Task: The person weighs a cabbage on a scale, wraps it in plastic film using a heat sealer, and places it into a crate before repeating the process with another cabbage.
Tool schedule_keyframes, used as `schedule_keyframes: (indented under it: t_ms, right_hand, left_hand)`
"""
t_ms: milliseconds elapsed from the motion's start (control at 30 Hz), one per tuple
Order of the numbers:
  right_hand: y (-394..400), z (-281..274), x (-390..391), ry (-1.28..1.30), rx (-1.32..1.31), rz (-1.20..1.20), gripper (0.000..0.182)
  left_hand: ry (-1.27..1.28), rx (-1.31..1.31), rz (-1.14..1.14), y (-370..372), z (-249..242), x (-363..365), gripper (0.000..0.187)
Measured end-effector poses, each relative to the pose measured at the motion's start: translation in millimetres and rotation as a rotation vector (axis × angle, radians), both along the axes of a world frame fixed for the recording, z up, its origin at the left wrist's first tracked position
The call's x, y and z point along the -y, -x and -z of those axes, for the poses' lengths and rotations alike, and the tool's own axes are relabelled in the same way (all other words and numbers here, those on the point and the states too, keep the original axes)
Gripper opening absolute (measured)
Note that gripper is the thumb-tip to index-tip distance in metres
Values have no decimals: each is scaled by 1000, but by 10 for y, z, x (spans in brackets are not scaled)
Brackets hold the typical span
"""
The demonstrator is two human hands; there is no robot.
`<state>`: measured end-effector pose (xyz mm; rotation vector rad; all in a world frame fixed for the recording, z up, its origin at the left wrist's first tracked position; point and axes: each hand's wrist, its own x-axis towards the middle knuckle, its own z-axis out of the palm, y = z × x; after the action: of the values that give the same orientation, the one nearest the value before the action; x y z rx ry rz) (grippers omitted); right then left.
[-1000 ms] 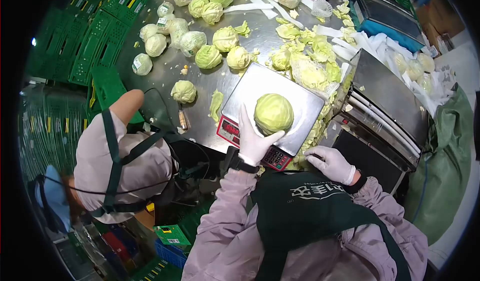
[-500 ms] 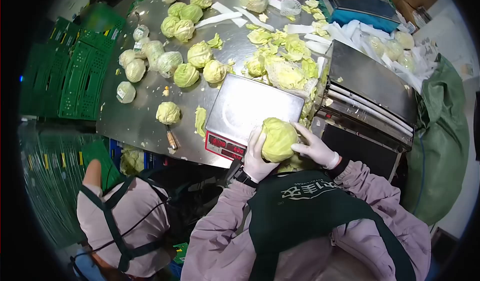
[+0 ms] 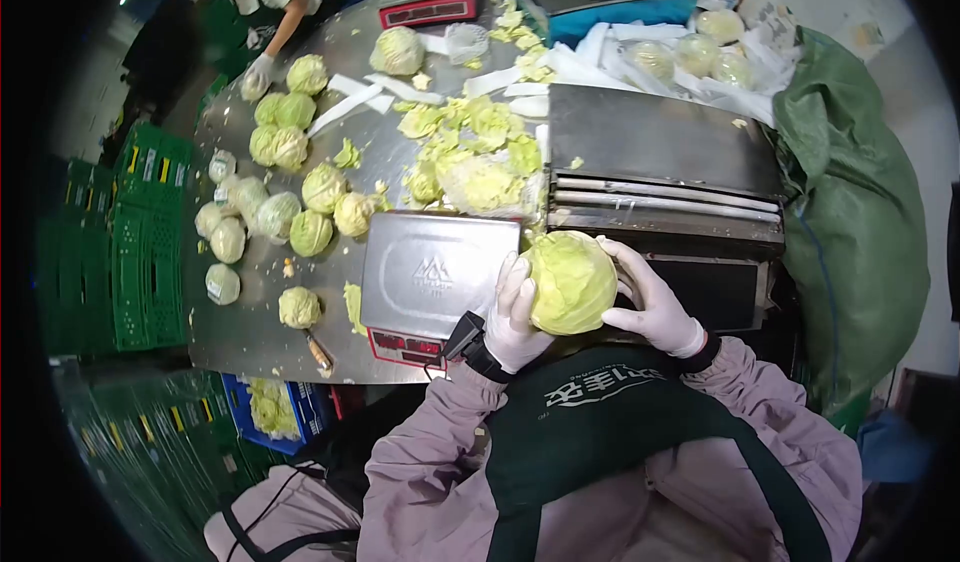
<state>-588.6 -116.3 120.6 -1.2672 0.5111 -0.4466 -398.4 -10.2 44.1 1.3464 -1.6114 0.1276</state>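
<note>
A pale green cabbage (image 3: 570, 284) is held in front of my apron between both white-gloved hands. My left hand (image 3: 514, 312) presses on its left side, with the fingers along the leaves. On the other side my right hand (image 3: 655, 307) cups it, thumb at the lower front and fingers behind the top edge. Just left of the cabbage is a weighing scale (image 3: 440, 272) with a bare metal plate and a red display front. Trimmed leaves (image 3: 480, 157) lie heaped beyond it.
Several cabbages (image 3: 310, 232) stand on the steel table (image 3: 260, 337) at left, near a wooden-handled knife (image 3: 319, 350). A wrapping machine (image 3: 665, 152) is at right. Across the table, another person's gloved hand (image 3: 260, 70) touches a cabbage. A blue crate (image 3: 300, 412) holds leaves below.
My view has swung to the right, so the scale and table appear further left. The cabbage stays in both hands and is now beside the scale rather than over its corner.
</note>
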Motion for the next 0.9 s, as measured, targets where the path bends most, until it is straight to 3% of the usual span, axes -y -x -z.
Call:
schedule_keyframes:
  t_ms: [33,267,333,433,467,567,600,667,700,733,800,900]
  right_hand:
    - [68,-15,32,5,3,16,83]
    - [373,-127,123,79,45,76,81]
    - [448,-144,124,133,50,114,79]
    - [531,-182,161,19,87,157,79]
    - [548,-196,199,23,92,166,79]
    - [554,-285,269,-283,399,165,82]
    - [516,-309,239,-277,405,160,82]
    - [452,-321,105,-12,296,231,79]
    - [462,-246,95,150,269,158,75]
    - [453,-356,76,271,254,114,64]
    - [501,-396,64,456,134,24,49]
    - [482,-493,42,424,90,20,37]
  left_hand:
    - [37,-33,28,53,-8,68,90]
    - [-18,-39,61,284,13,288,85]
    - [24,-238,228,333,12,390,88]
    - [-109,-165,258,350,-567,407,95]
    - [-166,-132,306,302,-731,387,108]
    - [-283,-665,492,364,-1196,314,140]
    - [-120,-710,454,360,-1081,388,137]
    - [-185,-1345,626,578,-1099,388,120]
    - [-291,-1434,398,619,-1006,331,105]
    - [-360,-1668,367,562,-840,256,107]
    - [-338,-1852,451,386,-656,179,100]
    - [-392,-1906,567,281,-560,-5,98]
